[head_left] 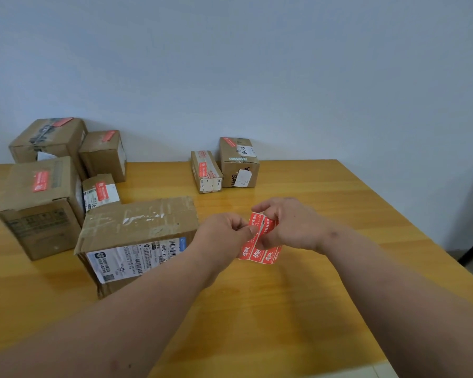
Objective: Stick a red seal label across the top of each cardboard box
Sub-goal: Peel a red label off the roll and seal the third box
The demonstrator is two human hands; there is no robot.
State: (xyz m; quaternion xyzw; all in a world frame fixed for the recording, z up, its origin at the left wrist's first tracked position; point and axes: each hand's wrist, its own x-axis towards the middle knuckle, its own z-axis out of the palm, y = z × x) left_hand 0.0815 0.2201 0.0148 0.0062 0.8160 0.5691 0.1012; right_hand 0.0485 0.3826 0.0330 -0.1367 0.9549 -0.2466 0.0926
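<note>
Both hands meet above the middle of the wooden table (298, 309), held off its surface. Right hand (287, 225) grips a strip of red seal labels (260, 241), fingers curled round its upper part, thumb on the front. Strip's long axis runs roughly top-to-bottom in the view, tilted slightly; its lower end with white characters points toward the near edge, upper end toward the far edge. Three labels sit side by side across the strip. Left hand (224, 230) has fingers curled, thumb and forefinger pinching the left-hand label's edge near the strip's upper left; whether that label is lifting off the backing, cannot tell. Just left of the hands, near the table's left-centre, sits the large cardboard box (139, 227): long axis running left-right, top showing torn tape residue and no red seal, white shipping label on the near side face. Behind it toward the far left corner, four boxes clustered, each with a red seal on top: a tall box at the left edge (38, 205), a small flat box (101, 192) beside it, and two against the wall, the bigger (49, 140) left of the smaller (104, 154). At the far edge, centre, two more sealed boxes touch side by side: a low narrow box (206, 171) and a taller box (239, 162).
</note>
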